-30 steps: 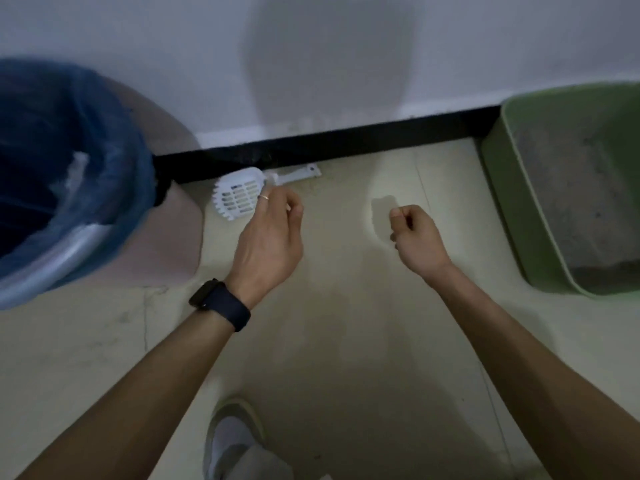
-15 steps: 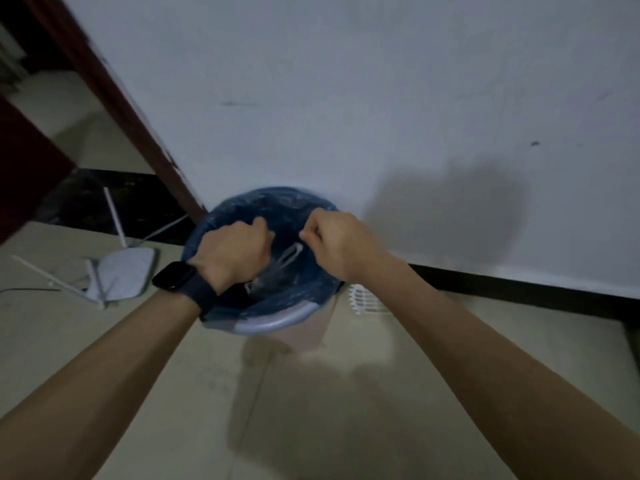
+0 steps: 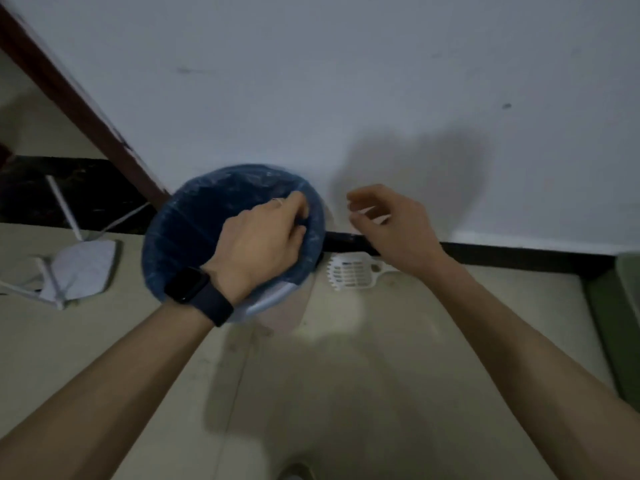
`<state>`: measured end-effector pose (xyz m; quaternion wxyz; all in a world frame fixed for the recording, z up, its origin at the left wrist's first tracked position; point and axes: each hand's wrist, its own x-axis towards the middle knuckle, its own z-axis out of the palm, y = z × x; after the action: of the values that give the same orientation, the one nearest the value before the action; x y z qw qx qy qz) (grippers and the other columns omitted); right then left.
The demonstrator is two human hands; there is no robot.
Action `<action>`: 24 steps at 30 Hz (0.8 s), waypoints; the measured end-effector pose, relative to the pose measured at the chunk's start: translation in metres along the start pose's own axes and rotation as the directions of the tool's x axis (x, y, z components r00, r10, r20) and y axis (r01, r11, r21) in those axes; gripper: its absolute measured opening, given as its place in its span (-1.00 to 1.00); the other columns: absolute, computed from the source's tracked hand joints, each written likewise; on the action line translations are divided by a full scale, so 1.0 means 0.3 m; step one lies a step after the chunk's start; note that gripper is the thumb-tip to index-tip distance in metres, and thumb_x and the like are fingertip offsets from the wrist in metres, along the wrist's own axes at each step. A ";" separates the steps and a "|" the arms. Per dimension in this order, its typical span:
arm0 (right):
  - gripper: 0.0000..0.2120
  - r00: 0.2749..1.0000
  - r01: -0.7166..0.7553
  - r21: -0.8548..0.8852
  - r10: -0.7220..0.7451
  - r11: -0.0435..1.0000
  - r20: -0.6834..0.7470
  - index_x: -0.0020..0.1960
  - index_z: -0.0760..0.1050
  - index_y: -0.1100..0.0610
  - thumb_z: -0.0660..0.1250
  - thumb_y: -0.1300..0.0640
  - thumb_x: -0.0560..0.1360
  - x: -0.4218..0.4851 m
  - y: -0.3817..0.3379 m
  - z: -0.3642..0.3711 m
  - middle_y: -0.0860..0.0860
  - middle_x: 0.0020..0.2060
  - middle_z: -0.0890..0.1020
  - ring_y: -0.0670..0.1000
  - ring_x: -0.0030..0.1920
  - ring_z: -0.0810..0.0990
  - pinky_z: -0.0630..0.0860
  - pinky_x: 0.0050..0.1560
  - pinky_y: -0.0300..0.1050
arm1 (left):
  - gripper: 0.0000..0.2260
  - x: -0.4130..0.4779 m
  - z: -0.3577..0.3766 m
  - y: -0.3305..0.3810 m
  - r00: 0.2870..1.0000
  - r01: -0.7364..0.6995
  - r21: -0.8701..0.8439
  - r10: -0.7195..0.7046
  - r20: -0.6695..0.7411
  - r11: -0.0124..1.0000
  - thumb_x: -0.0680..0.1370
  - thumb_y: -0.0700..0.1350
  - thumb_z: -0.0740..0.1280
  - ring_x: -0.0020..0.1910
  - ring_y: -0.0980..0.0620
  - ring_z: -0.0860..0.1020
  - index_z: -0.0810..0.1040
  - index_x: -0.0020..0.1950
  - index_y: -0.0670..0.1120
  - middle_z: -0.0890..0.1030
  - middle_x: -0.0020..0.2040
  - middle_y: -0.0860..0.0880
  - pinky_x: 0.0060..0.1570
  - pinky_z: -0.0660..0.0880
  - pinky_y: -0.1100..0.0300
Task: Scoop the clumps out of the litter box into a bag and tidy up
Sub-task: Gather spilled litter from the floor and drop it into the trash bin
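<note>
The head view looks down on a pale tiled floor (image 3: pixel 346 393) that meets a white painted wall (image 3: pixel 346 81) along a black skirting strip (image 3: pixel 519 256). A dark brown wooden door frame (image 3: pixel 69 98) slants across the upper left. Against the wall stands a round waste bin lined with a blue plastic bag (image 3: pixel 194 230), its grey rim showing at the near side. At the far right edge a sliver of the green plastic litter box (image 3: pixel 623 323) is visible; its inside cannot be seen. Left of the bin lies a white router with thin antennas (image 3: pixel 83 268). Just right of the bin, on the floor by the skirting, lies the white slotted plastic litter scoop (image 3: pixel 353 271), partly hidden behind the right forearm.

The left hand (image 3: pixel 263 237), with a dark smartwatch (image 3: pixel 197 294) on its wrist and a ring on one finger, reaches over the bin, the fingers curled and closed on the bag's edge at the far right rim. The right hand (image 3: pixel 391 223) hovers beside the bin above the skirting, fingers spread loosely apart and holding nothing, its shadow cast on the wall.
</note>
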<state>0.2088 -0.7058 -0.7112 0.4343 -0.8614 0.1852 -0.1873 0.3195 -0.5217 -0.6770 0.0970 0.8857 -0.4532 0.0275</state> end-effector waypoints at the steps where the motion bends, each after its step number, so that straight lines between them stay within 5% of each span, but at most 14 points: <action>1: -0.82 0.994 -0.078 0.033 0.080 0.996 -0.075 0.12 0.59 -0.02 0.37 0.11 0.53 -0.052 0.064 -0.042 -0.19 -0.07 0.65 -0.25 -0.14 0.60 0.44 -0.20 -0.52 | -0.87 -0.003 0.040 0.067 0.998 -0.055 -0.101 0.052 -0.027 0.993 0.61 0.03 0.20 -0.27 -0.01 0.50 0.39 0.13 0.07 0.50 -0.15 0.10 -0.32 0.49 0.04; 4: -0.85 0.934 -0.324 -0.029 0.315 0.946 -0.167 0.10 0.60 -0.03 0.36 0.04 0.54 -0.246 0.300 -0.134 -0.20 -0.10 0.64 -0.30 -0.14 0.58 0.40 -0.14 -0.53 | -0.80 -0.034 0.226 0.273 0.987 -0.154 -0.302 0.162 0.003 0.941 0.59 0.03 0.21 -0.19 0.05 0.56 0.43 0.21 0.12 0.55 -0.04 0.13 -0.24 0.53 0.08; 7: -0.83 0.843 -0.538 -0.193 0.526 0.821 -0.111 0.12 0.62 0.00 0.35 0.06 0.55 -0.484 0.550 -0.154 -0.09 0.00 0.68 -0.12 -0.11 0.62 0.48 0.02 -0.27 | -0.75 -0.104 0.476 0.446 0.934 -0.186 -0.343 0.275 0.230 0.921 0.61 0.04 0.20 0.01 0.06 0.54 0.40 0.28 0.14 0.52 0.12 0.13 -0.12 0.53 0.09; 12: -0.74 0.729 -0.656 -0.343 0.682 0.673 -0.056 0.23 0.60 0.03 0.32 0.05 0.56 -0.844 0.793 -0.102 0.04 0.15 0.60 0.00 0.02 0.61 0.43 0.10 -0.24 | -0.59 -0.265 0.843 0.576 0.768 -0.225 -0.284 0.349 0.537 0.932 0.62 0.06 0.20 0.39 -0.02 0.32 0.31 0.47 0.08 0.34 0.45 0.01 0.28 0.37 0.05; 16: -0.65 0.801 -0.566 -0.434 0.593 0.700 -0.088 0.32 0.55 -0.01 0.34 0.00 0.55 -0.983 0.861 -0.033 0.05 0.15 0.51 0.08 0.11 0.51 0.47 0.13 -0.10 | -0.45 -0.391 1.022 0.562 0.772 -0.235 -0.248 0.335 0.540 0.940 0.61 0.12 0.20 0.56 -0.04 0.12 0.17 0.58 0.05 0.11 0.60 -0.02 0.48 0.14 0.01; 24: -0.75 0.943 -0.332 -0.584 0.264 0.740 -0.201 0.19 0.63 0.02 0.32 -0.02 0.56 -1.017 0.889 0.073 0.06 0.09 0.60 0.14 0.08 0.51 0.55 -0.02 0.00 | -0.53 -0.513 1.113 0.561 0.870 -0.261 -0.163 0.305 0.387 0.951 0.67 0.09 0.01 0.55 -0.08 0.19 0.27 0.56 -0.02 0.21 0.58 -0.05 0.47 0.21 -0.14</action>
<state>-0.0849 -0.6917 -0.9907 0.1466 -0.9030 0.3936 -0.0905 0.0800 -0.5607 -1.0004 0.0422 0.7894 -0.5890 -0.1677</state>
